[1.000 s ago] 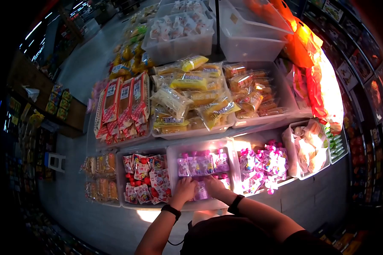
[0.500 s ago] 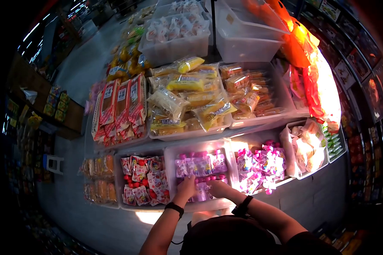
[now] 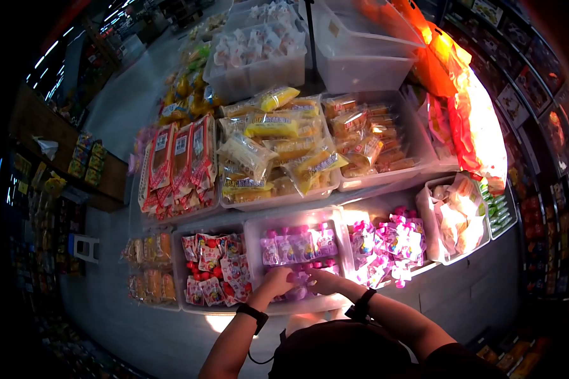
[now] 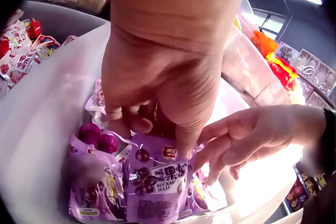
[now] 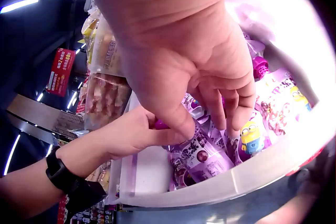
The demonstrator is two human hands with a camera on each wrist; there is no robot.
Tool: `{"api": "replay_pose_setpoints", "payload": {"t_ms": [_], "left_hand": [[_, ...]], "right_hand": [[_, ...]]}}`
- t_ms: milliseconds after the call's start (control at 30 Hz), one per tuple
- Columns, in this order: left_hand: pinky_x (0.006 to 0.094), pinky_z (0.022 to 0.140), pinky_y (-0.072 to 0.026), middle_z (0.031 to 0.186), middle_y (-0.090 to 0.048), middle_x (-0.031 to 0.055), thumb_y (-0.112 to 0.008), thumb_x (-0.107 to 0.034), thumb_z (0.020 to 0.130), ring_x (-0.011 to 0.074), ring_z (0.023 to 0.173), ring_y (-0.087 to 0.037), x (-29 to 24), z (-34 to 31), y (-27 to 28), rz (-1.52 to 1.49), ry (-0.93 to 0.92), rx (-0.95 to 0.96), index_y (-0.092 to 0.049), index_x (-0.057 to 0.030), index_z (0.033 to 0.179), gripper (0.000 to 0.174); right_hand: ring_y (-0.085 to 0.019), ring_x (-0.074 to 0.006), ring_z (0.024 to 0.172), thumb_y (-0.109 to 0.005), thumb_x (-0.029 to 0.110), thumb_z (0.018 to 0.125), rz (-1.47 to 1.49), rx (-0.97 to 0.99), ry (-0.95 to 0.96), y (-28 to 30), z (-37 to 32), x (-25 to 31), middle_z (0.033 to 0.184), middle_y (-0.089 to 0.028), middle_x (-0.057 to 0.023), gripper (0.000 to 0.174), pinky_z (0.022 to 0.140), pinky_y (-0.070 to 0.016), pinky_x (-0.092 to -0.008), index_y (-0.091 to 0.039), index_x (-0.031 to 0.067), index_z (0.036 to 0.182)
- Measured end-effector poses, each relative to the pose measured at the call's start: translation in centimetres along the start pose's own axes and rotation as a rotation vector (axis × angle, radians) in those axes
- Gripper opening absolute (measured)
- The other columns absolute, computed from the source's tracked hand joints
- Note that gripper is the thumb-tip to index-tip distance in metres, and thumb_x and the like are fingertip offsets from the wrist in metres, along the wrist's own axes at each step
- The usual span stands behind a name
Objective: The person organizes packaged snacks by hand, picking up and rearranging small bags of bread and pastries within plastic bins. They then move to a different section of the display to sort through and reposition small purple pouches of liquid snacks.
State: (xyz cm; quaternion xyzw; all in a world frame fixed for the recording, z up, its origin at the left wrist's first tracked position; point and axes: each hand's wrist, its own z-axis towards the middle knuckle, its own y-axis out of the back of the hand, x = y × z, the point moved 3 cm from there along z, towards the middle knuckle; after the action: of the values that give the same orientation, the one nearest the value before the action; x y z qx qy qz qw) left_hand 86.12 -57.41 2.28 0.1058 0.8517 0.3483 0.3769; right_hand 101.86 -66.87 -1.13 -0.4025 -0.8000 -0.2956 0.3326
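Note:
A purple pouch of suckable jelly [image 4: 157, 182] stands upright near the front wall of a white plastic bin [image 3: 257, 230]. My left hand [image 4: 157, 87] pinches its top, the thumb down on the printed front. My right hand [image 5: 194, 56] reaches in from the other side. Its loosely bent fingers [image 4: 210, 155] are right at the pouch's right edge, and its thumb overlaps the top in the right wrist view. More purple pouches with magenta caps [image 4: 97, 182] lie beside it. Behind both hands, a row of such pouches [image 3: 297, 246] stands in the bin.
Red-and-white pouches [image 3: 215, 268] fill the bin on the left, and a pile of purple pouches [image 3: 389, 246] lies to the right in bright sunlight. Bins of yellow wrapped bread [image 3: 278, 148] stand behind. An orange-red bag [image 3: 464, 107] hangs at the back right.
My left hand has turned and come lower over the front of the bin. My right hand stays close to it, fingers now stretched more toward the pouch. The head view has shifted slightly.

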Motion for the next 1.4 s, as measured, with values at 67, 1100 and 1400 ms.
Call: {"api": "replay_pose_setpoints", "payload": {"t_ms": [67,1100,1400], "left_hand": [[0.0394,0.071,-0.0507,0.087,-0.067,0.0147,-0.077,-0.026,0.076,0.0301,0.079,-0.066,-0.4,-0.5,1.1,-0.092,-0.068,0.067,-0.064,-0.0044,0.097,0.033],[0.0309,0.064,-0.0516,0.083,-0.071,0.0117,-0.073,-0.013,0.082,0.0189,0.071,-0.067,-3.8,11.7,-1.4,-0.729,0.177,-0.299,-0.066,0.0009,0.093,0.019],[0.0450,0.089,-0.0470,0.128,-0.051,0.0198,-0.065,-0.031,0.085,0.0348,0.113,-0.053,-8.1,8.9,1.5,0.295,-0.183,-0.427,-0.050,-0.0095,0.127,0.049]], "right_hand": [[-0.053,-0.0315,0.120,-0.066,0.011,0.081,-0.006,-0.040,0.102,1.3,-2.1,2.2,0.133,-0.052,-0.0196,0.072,0.093,-0.0487,-0.0413,-0.033,0.0088,0.145],[-0.066,-0.0202,0.086,-0.058,0.003,0.088,0.246,-0.892,0.233,10.7,-12.7,5.3,0.098,-0.062,-0.0117,0.021,0.070,-0.0538,-0.0315,-0.059,0.0027,0.110],[-0.060,-0.0373,0.098,-0.063,0.002,0.079,-0.141,-1.188,0.218,13.3,-14.8,1.6,0.108,-0.059,-0.0195,0.029,0.085,-0.0507,-0.0404,-0.058,0.0008,0.108]]}}
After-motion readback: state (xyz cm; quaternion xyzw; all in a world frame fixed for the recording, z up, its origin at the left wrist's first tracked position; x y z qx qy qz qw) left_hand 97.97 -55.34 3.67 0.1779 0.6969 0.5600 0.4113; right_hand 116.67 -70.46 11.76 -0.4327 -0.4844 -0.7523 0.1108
